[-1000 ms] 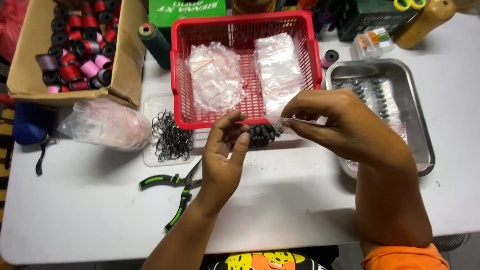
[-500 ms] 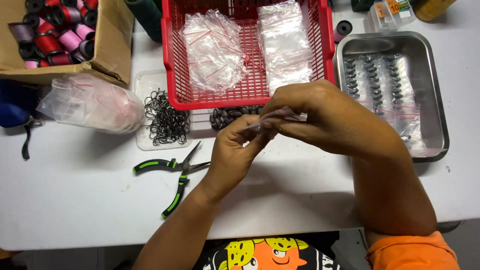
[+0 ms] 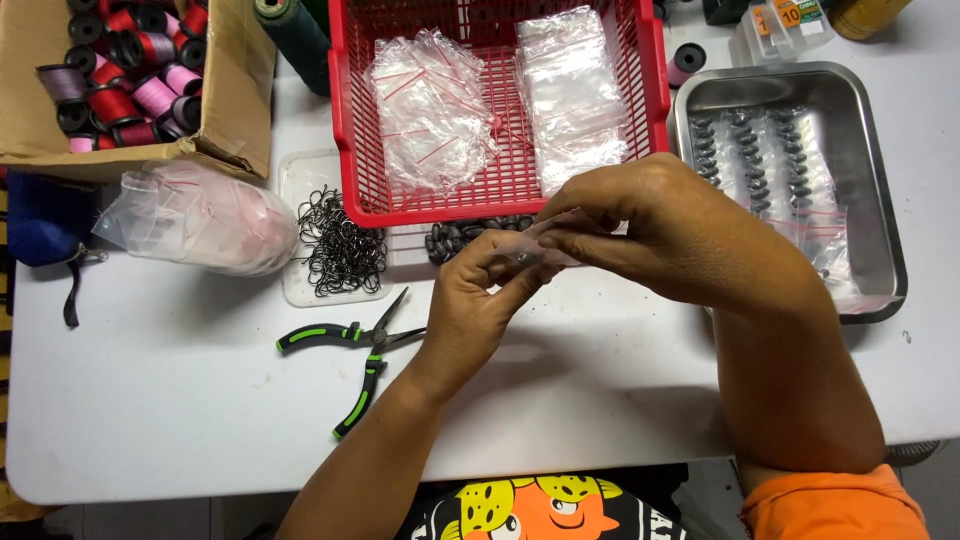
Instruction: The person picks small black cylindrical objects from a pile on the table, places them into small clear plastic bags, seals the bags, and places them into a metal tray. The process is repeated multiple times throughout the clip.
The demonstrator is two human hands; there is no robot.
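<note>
1. Broadly, a white table (image 3: 160,400) carries everything; a cardboard box (image 3: 225,90) of thread spools sits at its far left corner.
2. Next, a red plastic basket (image 3: 345,110) holding clear zip bags stands at the far middle, and a steel tray (image 3: 880,180) with filled bags lies to its right.
3. Left of the basket, a bundle of clear bags (image 3: 200,215) rests beside a shallow clear tray of black hooks (image 3: 340,245).
4. Green-handled pliers (image 3: 355,355) lie open on the table, near the left wrist.
5. Reaching in from the right, the right hand (image 3: 680,235) has its fingers curled and pinched shut on the top edge of a small clear bag (image 3: 548,245), held just above the table in front of the basket.
6. Rising from below, the left hand (image 3: 480,300) closes thumb and fingertips on the same bag's lower edge, wrist bent back.
7. Small dark weights (image 3: 465,238) lie in a heap under the basket's near edge, just beyond the fingers.
</note>
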